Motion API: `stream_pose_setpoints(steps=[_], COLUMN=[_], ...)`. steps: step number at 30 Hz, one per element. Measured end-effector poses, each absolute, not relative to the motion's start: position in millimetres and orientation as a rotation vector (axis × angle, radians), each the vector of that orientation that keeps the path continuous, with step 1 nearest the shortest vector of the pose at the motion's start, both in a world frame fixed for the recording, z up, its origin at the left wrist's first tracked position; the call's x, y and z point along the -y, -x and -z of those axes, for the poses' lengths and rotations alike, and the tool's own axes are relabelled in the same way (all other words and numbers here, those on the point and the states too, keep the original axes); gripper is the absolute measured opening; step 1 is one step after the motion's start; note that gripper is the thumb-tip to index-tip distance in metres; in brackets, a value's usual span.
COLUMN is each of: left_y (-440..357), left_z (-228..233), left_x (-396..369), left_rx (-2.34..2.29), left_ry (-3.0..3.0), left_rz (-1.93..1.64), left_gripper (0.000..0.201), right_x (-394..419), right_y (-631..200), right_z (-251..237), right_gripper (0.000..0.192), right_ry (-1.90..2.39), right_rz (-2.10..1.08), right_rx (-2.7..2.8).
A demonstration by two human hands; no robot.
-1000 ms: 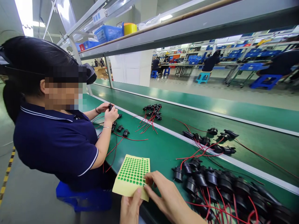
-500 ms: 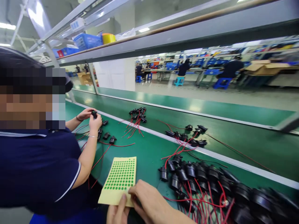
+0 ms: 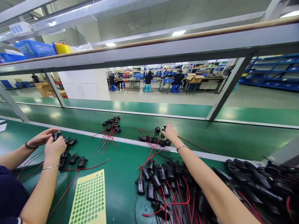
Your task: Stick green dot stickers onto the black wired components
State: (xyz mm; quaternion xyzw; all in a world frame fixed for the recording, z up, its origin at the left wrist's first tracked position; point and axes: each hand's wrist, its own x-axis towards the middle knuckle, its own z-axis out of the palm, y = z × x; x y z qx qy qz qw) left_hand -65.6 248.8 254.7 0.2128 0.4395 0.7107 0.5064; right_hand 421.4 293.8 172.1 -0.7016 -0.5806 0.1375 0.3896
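Note:
My right hand (image 3: 170, 132) reaches out to a small group at the far side of the bench. Its fingertips are closed around a black cylindrical wired part (image 3: 164, 127), largely covered by the hand. Close by lie similar black parts (image 3: 154, 139) with thin red wires. My left hand is out of the picture. A pale yellow sheet of round green stickers (image 3: 88, 199) is at the lower left, its bottom edge cut off by the frame. Under my right forearm spreads a large pile of black wired parts (image 3: 161, 174).
At the left, a co-worker's hands (image 3: 52, 141) hold one black part above several others. Another small cluster (image 3: 112, 124) lies further back. More black parts (image 3: 257, 180) are heaped at the right. A metal shelf rail (image 3: 149, 51) crosses above the green bench (image 3: 121, 186).
My view has turned right. My right hand has left the sticker sheet and stretched to the far group of black parts. My left hand has gone out of view.

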Motion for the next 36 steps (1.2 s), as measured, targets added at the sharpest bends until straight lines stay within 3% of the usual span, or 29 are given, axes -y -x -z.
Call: stream_pose_setpoints(steps=[2, 4, 11, 13, 15, 18, 23, 30, 33, 36], left_y=[61.5, 53.2, -20.4, -55.9, -91.6, -128.6, -130.3, -124.9, -126.3, -118.3], left_z=[-262.6, -269.2, -231.7, -208.2, -189.9, -180.6, -187.1, -175.9, -169.8, -165.5], left_x=[-245.1, -239.3, -161.9, -127.9, -101.2, -82.2, -68.2, -47.3, -48.8, -54.3], left_rx=[-1.045, -1.02, -0.925, -0.912, -0.893, -0.678, -0.554, -0.677, -0.723, -0.794], left_ry=[-0.548, -0.572, -0.584, -0.574, -0.555, -0.471, -0.418, -0.65, -0.756, -0.861], left_rz=[-1.709, -1.693, -1.525, -1.431, -1.326, -1.244, -1.309, -1.474, -1.52, -1.554], left_gripper=[0.086, 0.093, 0.054, 0.044, 0.039, 0.049, 0.052, 0.095, 0.085, 0.055], right_x=[-300.5, -306.6, -306.2, -286.3, -254.8, -193.2, -98.8, -65.1, -71.9, -79.1], right_y=[-428.8, -430.8, -420.6, -407.3, -387.5, -352.5, -313.1, -302.7, -300.7, -298.9], right_z=[-173.4, -175.6, -217.1, -234.3, -247.4, -253.0, -227.1, -195.8, -193.0, -191.0], right_gripper=[0.039, 0.037, 0.036, 0.044, 0.066, 0.085, 0.068, 0.075, 0.074, 0.072], right_ry=[1.809, 1.811, 1.635, 1.502, 1.336, 1.101, 0.814, 0.8, 0.742, 0.726], right_rz=[-0.393, -0.444, -0.67, -0.752, -0.83, -0.949, -1.274, -1.545, -1.631, -1.699], right_rx=[1.405, 1.357, 1.33, 1.384, 1.453, 1.539, 1.43, 1.119, 1.068, 1.081])
